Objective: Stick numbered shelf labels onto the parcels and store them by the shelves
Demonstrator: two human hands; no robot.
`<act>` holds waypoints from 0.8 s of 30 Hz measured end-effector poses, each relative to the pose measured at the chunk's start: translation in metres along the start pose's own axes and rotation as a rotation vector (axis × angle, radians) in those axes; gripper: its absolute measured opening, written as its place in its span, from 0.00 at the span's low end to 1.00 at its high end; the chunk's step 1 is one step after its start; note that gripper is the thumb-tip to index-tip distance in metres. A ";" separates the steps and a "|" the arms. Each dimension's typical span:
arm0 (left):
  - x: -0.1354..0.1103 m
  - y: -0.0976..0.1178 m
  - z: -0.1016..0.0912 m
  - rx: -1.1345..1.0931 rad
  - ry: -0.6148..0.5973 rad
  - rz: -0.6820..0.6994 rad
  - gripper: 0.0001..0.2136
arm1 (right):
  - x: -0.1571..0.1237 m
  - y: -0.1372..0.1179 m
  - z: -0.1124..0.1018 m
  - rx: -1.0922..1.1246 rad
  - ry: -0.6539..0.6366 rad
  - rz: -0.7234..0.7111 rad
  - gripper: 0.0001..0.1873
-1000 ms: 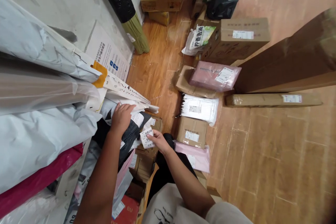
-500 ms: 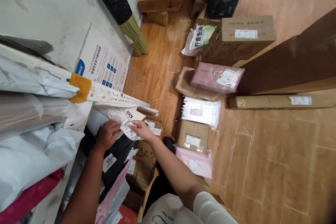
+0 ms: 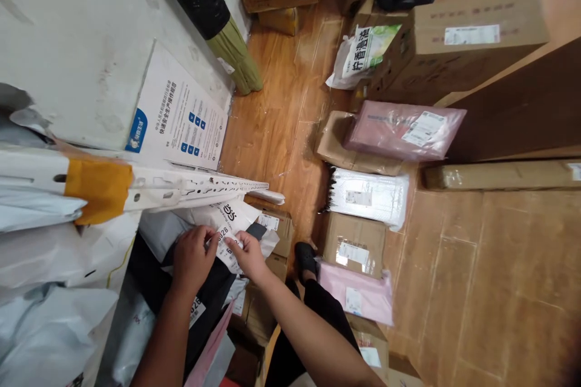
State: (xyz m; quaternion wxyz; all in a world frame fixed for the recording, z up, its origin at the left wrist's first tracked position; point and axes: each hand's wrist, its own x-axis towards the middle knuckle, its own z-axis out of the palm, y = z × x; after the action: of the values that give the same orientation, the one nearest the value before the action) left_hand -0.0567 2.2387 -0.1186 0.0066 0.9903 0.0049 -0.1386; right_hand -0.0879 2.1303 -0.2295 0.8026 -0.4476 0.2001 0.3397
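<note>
The right hand (image 3: 249, 257) pinches a strip of number stickers (image 3: 226, 256) between its thumb and fingers. The left hand (image 3: 194, 254) is curled, with its fingertips right by the strip's other edge. It is hard to tell if they pinch the paper or only touch it. The two hands are close together, maybe because thin, bendy paper is easier to keep steady from both sides.

The strip is just over a white bag (image 3: 236, 211) with black writing on it. Near the left arm is a black bag (image 3: 213, 290) with its own number label (image 3: 197, 311), which likely helps people tell it from the others. The bags are packed close together, probably to save room.

Beside them runs a white shelf post (image 3: 190, 184) with holes, and orange tape (image 3: 97, 190) is wrapped around it.

On the floor, a brown box (image 3: 354, 224), a white parcel (image 3: 385, 193) and a pink parcel (image 3: 385, 121) are in a row. Their labels face up, perhaps so they can be read from above.
</note>
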 end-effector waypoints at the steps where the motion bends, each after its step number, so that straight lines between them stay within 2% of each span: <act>1: 0.000 0.001 0.001 0.026 -0.009 0.001 0.09 | -0.001 0.001 0.001 0.029 0.037 0.005 0.27; 4: 0.001 0.004 0.006 0.144 -0.015 -0.021 0.10 | -0.005 -0.001 0.001 0.152 0.029 0.110 0.29; 8: -0.002 0.009 0.012 0.271 0.105 -0.011 0.09 | -0.012 -0.005 -0.003 0.200 -0.093 0.222 0.27; 10: -0.005 0.011 0.012 0.285 0.122 0.022 0.14 | -0.016 -0.003 -0.003 0.172 -0.054 0.217 0.27; 13: -0.009 0.012 0.009 0.303 0.079 -0.008 0.22 | -0.022 0.004 -0.001 0.115 0.035 0.195 0.30; 19: -0.017 0.014 0.007 0.269 0.027 -0.080 0.23 | -0.028 0.016 -0.015 -0.030 0.161 0.122 0.35; 24: -0.020 0.013 0.015 0.259 0.058 -0.091 0.23 | -0.023 0.015 -0.033 -0.172 0.138 0.076 0.34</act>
State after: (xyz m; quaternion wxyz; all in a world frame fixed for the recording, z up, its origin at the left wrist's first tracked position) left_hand -0.0796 2.2250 -0.1273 -0.1277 0.9852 0.0321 -0.1096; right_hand -0.1149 2.0991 -0.2412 0.7320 -0.5295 0.2418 0.3540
